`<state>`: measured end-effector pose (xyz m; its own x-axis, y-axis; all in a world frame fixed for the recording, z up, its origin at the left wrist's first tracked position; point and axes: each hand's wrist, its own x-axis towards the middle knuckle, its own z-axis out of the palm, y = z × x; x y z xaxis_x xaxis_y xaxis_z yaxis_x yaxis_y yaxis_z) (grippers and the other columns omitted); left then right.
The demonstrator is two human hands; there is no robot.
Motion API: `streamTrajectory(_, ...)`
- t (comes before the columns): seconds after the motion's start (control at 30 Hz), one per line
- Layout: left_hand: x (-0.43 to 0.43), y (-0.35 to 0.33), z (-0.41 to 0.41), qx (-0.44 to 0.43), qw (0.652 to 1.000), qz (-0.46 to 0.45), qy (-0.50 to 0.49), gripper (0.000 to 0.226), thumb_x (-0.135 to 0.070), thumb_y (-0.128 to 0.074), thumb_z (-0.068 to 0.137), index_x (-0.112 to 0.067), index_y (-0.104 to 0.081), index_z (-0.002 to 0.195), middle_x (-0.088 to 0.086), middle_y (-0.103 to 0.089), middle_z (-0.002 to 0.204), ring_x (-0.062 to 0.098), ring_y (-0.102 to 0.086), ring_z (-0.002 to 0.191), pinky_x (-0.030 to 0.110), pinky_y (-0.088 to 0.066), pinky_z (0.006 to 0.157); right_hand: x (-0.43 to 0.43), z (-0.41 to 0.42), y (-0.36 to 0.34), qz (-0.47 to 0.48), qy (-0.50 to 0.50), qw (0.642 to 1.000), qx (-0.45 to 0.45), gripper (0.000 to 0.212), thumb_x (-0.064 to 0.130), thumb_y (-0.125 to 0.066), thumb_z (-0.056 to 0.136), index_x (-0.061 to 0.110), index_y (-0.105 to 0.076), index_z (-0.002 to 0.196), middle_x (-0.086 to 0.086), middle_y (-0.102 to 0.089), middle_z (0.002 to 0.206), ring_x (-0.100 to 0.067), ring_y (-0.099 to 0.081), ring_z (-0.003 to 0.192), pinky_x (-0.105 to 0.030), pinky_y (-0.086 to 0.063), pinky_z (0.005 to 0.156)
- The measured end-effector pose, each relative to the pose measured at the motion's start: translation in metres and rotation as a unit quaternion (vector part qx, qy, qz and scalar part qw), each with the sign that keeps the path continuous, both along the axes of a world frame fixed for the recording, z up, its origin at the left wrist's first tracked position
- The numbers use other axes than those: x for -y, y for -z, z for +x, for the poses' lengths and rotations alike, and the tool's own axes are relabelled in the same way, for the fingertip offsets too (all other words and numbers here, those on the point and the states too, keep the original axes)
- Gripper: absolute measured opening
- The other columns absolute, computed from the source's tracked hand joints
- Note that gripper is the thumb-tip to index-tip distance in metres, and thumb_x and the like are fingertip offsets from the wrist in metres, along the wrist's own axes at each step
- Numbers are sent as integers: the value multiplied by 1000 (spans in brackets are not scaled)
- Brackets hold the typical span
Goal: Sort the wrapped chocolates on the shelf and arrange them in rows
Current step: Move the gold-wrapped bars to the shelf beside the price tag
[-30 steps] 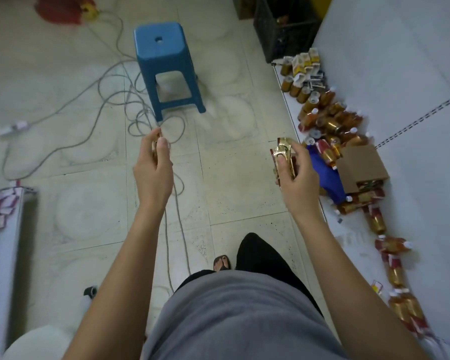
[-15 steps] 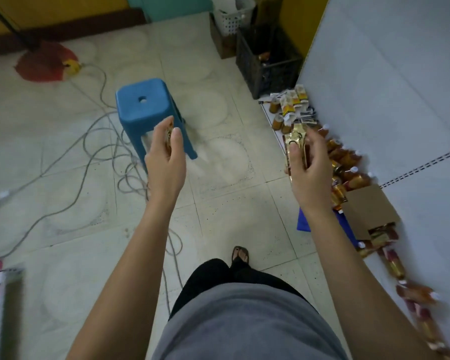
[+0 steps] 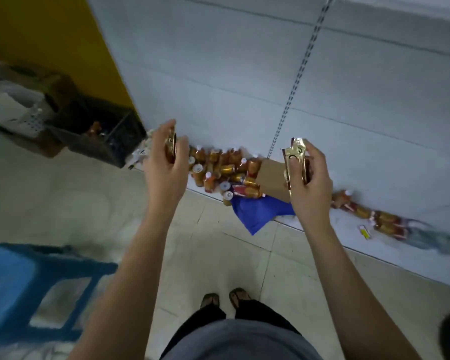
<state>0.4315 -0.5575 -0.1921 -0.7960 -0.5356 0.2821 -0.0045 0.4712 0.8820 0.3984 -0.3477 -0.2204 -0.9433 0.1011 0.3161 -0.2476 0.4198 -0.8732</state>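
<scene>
I stand facing a low white shelf (image 3: 322,224) at floor level. A heap of gold and red wrapped chocolates (image 3: 218,170) lies on it, and a looser line of them (image 3: 374,216) trails to the right. My left hand (image 3: 165,168) is raised above the heap's left end and grips one gold-wrapped chocolate (image 3: 171,148) between thumb and fingers. My right hand (image 3: 311,183) holds a small stack of gold wrapped chocolates (image 3: 294,162) upright, thumb pressed on the front one.
A brown cardboard box (image 3: 272,175) and a blue cloth (image 3: 257,213) lie on the shelf beside the heap. A black crate (image 3: 102,141) stands at the left on the tiled floor. A blue plastic stool (image 3: 24,287) is at my lower left. My feet (image 3: 226,300) are near the shelf.
My view has swung right from the floor and stool to the shelf. Both hands have kept their chocolates and now hover over the heap.
</scene>
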Motion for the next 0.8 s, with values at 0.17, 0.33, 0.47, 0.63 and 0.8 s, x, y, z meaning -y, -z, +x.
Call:
streamTrajectory(0.17, -21, -36, -61, -53, 988, -17, 147, 30, -27, -42, 96, -23, -43, 126, -5, -43, 62, 2, -42, 51, 24, -41, 50, -21, -6, -25, -12, 104, 994, -16, 34, 23, -49, 94, 19, -47, 128, 19, -58, 90, 4, -56, 73, -12, -44, 66)
streamTrajectory(0.33, -52, -80, -113, -122, 963, -16, 240, 26, -17, -40, 94, -29, -43, 117, -3, -43, 61, 13, -44, 57, 26, -39, 50, -43, -29, -67, -10, 148, 987, -66, 34, 20, -48, 95, 20, -46, 128, 5, -61, 85, -6, -57, 66, -16, -47, 60)
streamTrajectory(0.47, -81, -115, -155, -155, 941, -37, 298, 31, -14, -38, 90, -30, -43, 117, -4, -44, 60, 11, -43, 55, 17, -34, 48, -58, -64, -100, 0, 148, 982, -121, 33, 18, -48, 94, 23, -46, 127, 10, -60, 83, -6, -56, 64, -14, -46, 59)
streamTrajectory(0.63, -115, -159, -219, -178, 928, -85, 318, 33, -16, -39, 87, -24, -50, 118, -4, -42, 55, 31, -51, 63, 23, -37, 52, -84, -130, -142, 24, 110, 977, -180, 31, 20, -49, 94, 35, -42, 120, 18, -58, 86, -6, -58, 68, -18, -48, 61)
streamTrajectory(0.8, -144, -197, -303, -97, 931, -121, 332, 28, -20, -43, 87, -26, -47, 114, 8, -48, 67, 22, -45, 58, 25, -37, 48, -123, -214, -194, 86, 32, 976, -196, 30, 21, -50, 93, 31, -46, 122, 8, -62, 76, -5, -56, 60, -13, -43, 59)
